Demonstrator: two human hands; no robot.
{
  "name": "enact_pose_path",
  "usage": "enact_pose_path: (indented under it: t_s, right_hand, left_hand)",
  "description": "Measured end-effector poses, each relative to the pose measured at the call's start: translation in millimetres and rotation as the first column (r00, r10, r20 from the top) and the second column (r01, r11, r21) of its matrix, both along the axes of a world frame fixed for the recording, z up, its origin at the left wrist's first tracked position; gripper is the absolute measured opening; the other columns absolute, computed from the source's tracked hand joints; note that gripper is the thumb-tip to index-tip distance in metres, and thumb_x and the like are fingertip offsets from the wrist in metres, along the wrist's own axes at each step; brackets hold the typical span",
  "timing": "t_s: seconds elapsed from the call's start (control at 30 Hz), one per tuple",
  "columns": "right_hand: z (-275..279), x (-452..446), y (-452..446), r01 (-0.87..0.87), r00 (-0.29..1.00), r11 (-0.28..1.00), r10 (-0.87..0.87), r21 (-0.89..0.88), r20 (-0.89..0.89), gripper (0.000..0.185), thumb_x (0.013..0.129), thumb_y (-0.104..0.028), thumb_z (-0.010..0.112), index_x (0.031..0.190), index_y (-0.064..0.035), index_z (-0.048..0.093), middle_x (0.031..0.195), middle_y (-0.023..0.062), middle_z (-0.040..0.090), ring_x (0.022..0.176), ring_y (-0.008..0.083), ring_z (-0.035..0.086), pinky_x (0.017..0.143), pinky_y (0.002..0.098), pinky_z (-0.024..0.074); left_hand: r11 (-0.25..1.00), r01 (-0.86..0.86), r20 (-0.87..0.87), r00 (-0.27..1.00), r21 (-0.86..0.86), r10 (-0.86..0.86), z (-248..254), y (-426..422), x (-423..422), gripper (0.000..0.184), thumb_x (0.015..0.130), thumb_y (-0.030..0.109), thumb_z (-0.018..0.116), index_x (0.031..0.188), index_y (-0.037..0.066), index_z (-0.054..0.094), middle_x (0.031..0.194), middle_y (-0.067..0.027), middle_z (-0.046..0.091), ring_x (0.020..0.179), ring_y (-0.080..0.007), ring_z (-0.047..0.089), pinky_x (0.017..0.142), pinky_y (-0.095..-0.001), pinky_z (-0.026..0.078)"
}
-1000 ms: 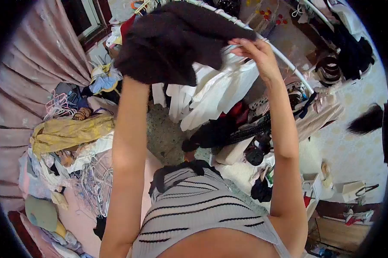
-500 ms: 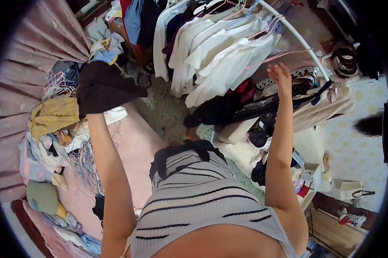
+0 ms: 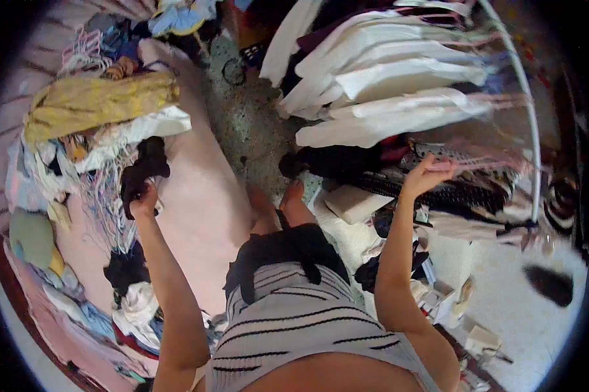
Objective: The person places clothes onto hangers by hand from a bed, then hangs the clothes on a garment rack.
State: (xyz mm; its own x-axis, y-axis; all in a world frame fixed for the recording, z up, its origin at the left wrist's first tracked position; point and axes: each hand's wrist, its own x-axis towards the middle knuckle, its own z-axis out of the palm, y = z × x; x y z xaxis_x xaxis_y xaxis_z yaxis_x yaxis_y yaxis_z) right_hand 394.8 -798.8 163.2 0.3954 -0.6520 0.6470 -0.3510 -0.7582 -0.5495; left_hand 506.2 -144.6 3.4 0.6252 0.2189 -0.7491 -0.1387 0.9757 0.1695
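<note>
My left hand is closed around a bunched dark brown garment, held over the pink bed. Some of the cloth hangs down beside the wrist. On the other side, my right hand grips the end of a pink clothes hanger that carries no garment. The hanger's far end is blurred near the rack's white pole. Just above this hand hang several white shirts, smeared by motion. Dark polka-dot clothing lies below and behind the hanger.
The white pole of the rack curves along the right. On the bed lie a yellow patterned cloth, a heap of thin hangers and piled clothes. A speckled floor runs between bed and rack. A white box stands right of my feet.
My right hand has gone from open fingers to holding a pink hanger. My left hand came down and nearer with the dark garment, now bunched. The view has tilted lower.
</note>
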Motion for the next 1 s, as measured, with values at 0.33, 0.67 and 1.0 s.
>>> enact_pose_path:
  t_s: [0.33,0.67,1.0]
  right_hand:
    - [-247.4,-72.3,63.5,-0.445,0.369,0.716,0.693,0.537,-0.619,0.043,0.076,-0.009,0.058,0.117,-0.0002,0.045,0.119,0.0176,0.045,0.101,0.0302,0.052,0.082,0.0354,0.044]
    - [-475.2,55.1,41.7,-0.294,-0.344,0.804,0.415,0.517,-0.842,0.071,0.077,-0.018,0.063,0.134,-0.0011,0.025,0.138,0.0197,0.027,0.119,0.0357,0.04,0.094,0.0406,0.0396]
    - [-507.3,-37.6,16.9,-0.524,-0.011,0.721,0.526,0.453,-0.851,0.033,0.067,-0.015,0.068,0.095,-0.0016,0.057,0.099,0.0205,0.057,0.089,0.0367,0.057,0.074,0.0411,0.0475]
  left_hand:
    - [0.795,0.591,-0.172,0.805,0.137,-0.568,-92.8,-147.0,-111.3,0.034,0.088,0.022,0.049,0.116,0.001,0.051,0.112,-0.0114,0.056,0.105,-0.0217,0.052,0.089,-0.0317,0.043]
    - [0.57,0.817,-0.215,0.575,0.092,-0.789,-167.9,-328.0,-110.5,0.038,0.089,0.027,0.046,0.119,0.004,0.048,0.104,-0.0095,0.059,0.091,-0.0186,0.058,0.082,-0.0285,0.044]
    - [0.458,0.879,-0.404,0.469,0.131,-0.785,-186.2,-309.5,-125.8,0.036,0.089,0.027,0.047,0.118,0.006,0.048,0.104,-0.0072,0.058,0.095,-0.0157,0.055,0.085,-0.0309,0.042]
